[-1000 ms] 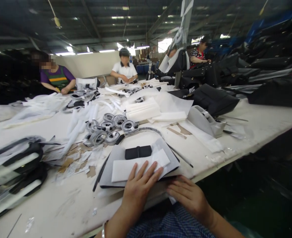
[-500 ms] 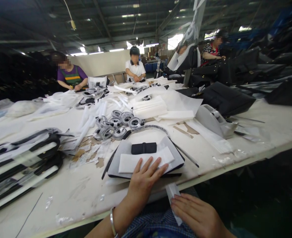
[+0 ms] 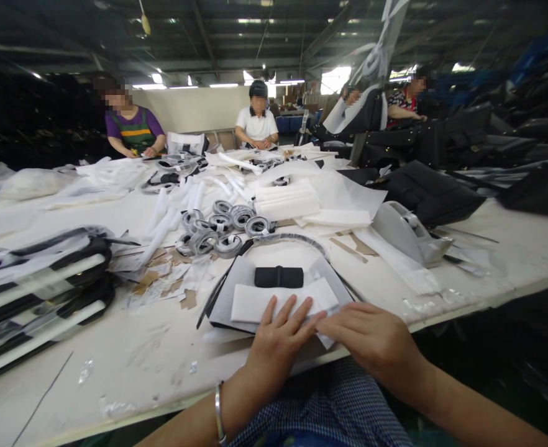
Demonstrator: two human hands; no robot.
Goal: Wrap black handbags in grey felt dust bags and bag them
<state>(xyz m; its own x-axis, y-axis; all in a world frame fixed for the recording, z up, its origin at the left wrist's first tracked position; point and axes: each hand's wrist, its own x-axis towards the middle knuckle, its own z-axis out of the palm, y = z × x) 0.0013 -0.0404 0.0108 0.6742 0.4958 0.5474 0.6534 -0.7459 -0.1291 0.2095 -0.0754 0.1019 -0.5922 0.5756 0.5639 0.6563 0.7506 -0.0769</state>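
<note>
My left hand (image 3: pixel 278 340) lies flat with fingers spread on a white foam sheet (image 3: pixel 260 303) that covers a grey flat bag piece (image 3: pixel 230 301) at the table's near edge. My right hand (image 3: pixel 371 338) rests beside it at the sheet's right corner, fingers together and pressing down on a white strip (image 3: pixel 325 338); whether it grips the strip I cannot make out. A black folded handle piece (image 3: pixel 278 277) lies on the grey piece just beyond the sheet.
Rolls of grey strap (image 3: pixel 218 228) and white foam tubes (image 3: pixel 162 226) lie behind. A tape dispenser (image 3: pixel 407 233) stands to the right, black handles in plastic (image 3: pixel 36 292) to the left, cardboard scraps (image 3: pixel 162 279) between. Three people work at the far end.
My right hand came up from my lap to the table edge and now presses beside the left hand. The left hand stayed on the foam sheet.
</note>
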